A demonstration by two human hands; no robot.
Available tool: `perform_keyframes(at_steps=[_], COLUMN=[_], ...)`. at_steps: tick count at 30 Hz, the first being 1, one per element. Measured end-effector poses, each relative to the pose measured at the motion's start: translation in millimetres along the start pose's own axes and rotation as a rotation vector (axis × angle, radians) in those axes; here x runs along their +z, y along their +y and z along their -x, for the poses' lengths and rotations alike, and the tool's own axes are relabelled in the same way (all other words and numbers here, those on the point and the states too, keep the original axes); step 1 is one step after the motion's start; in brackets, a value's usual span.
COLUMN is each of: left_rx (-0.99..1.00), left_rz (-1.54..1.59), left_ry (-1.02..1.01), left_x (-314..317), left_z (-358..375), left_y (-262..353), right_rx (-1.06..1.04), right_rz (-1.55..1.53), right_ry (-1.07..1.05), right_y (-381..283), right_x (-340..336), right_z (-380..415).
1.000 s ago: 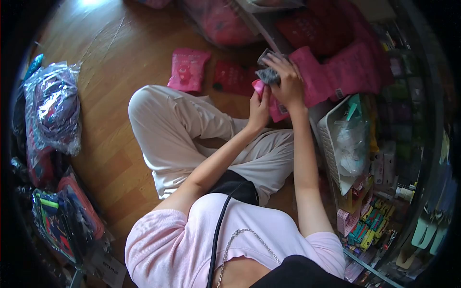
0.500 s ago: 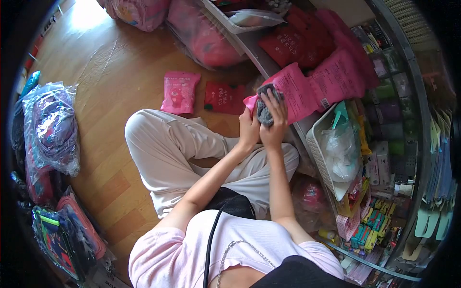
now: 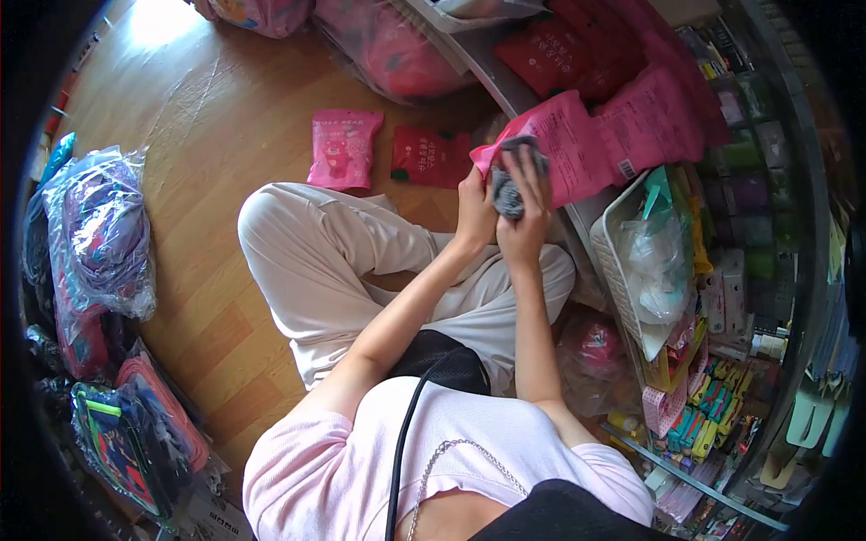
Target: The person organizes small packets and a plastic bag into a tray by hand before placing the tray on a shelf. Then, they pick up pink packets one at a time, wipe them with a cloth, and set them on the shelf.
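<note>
My left hand [image 3: 474, 213] is closed on the near left end of a pink printed packet [image 3: 570, 149] that extends over the shelf edge. In my right hand [image 3: 527, 215] is a crumpled dark grey cloth [image 3: 507, 193], pressed against the packet's near end. The right fingers are slightly blurred and lie across the cloth. On the floor beyond my hands are another pink packet [image 3: 344, 149] and a dark red packet [image 3: 431, 155]. A second pink packet [image 3: 651, 122] lies on the shelf behind the held one.
Dark red packets [image 3: 564, 54] lie on the shelf [image 3: 478, 56]. To the right, a white basket [image 3: 622, 279] holds clear plastic bags. Large plastic-wrapped pink bundles [image 3: 397, 54] stand at the back. Wrapped bags [image 3: 99, 234] line the left side of the wooden floor [image 3: 203, 298].
My right hand and the grey cloth have shifted slightly over the packet, with the fingers now blurred. My left hand keeps its grip. The whole view has also moved a little.
</note>
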State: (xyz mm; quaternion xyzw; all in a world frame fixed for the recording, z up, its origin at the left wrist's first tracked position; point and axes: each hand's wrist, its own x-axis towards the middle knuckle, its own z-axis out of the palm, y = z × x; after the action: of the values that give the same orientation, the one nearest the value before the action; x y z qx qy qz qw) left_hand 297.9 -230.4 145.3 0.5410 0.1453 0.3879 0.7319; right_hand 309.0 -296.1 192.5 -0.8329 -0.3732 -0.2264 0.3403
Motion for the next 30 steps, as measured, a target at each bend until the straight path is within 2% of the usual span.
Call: perform_keyframes(at_steps=[1, 3, 4, 7, 9, 10, 12, 13, 15, 18, 19, 21, 23, 26, 28, 29, 30], left_rx=[-0.009, 0.048, -0.082, -0.102, -0.129, -0.140, -0.148, -0.184, -0.221, -0.238, -0.213, -0.192, -0.314, -0.241, -0.128, -0.050, -0.078], left_rz=[-0.005, 0.011, -0.032, -0.013, 0.020, 0.053, 0.088, 0.112, 0.141, 0.223, 0.206, 0.181, 0.211, 0.179, 0.081, -0.041, -0.072], left_ry=[-0.004, -0.028, -0.080, -0.076, -0.069, -0.065, -0.057, -0.052, -0.049, -0.022, 0.015, 0.052, 0.010, 0.026, 0.036, 0.074, 0.062], left_x=[-1, -5, -10, -10, -8, -8, -8, -7, -4, -3, -1, -4, -6, -13, -27, -43, -62], left_z=[-2, -5, -5, -7, -6, -6, -8, -9, -10, -7, -4, 1, 1, -2, -6, -11, -18], left_y=[-6, -19, -20, -28, -24, -21, -19, -18, -17, -19, -20, -20, -16, -14, -8, -10, -2], right_rx=[0.011, -0.174, -0.167, -0.172, 0.225, 0.226, 0.368, 0.366, 0.110, -0.083, -0.079, -0.123, -0.116, -0.034, 0.415, 0.416, 0.309], right_rz=[0.000, 0.005, 0.002, 0.168, 0.209, 0.212, 0.237, 0.238, 0.430, 0.191, 0.186, 0.284, 0.287, 0.350, 0.195, 0.193, 0.192], right_ry=[-0.003, -0.211, -0.214, -0.222, -0.047, -0.049, 0.147, 0.147, 0.095, 0.027, 0.028, -0.172, -0.173, -0.163, -0.256, -0.257, -0.156], right_y=[1, 9, 17, 37, 45, 50, 55, 50, 20, 14, 20, 19, 40, 57, 53, 64, 81], right_x=[-1, -3, 0, 2, -6, -9, -13, -13, -6, 17, 18, 11, 10, -3, -20, -19, -14], right_z=[-6, -38, -52, -78, -81, -74, -52, -37, -10, -6, -15, -44, -68, -82, -85, -77, -63])
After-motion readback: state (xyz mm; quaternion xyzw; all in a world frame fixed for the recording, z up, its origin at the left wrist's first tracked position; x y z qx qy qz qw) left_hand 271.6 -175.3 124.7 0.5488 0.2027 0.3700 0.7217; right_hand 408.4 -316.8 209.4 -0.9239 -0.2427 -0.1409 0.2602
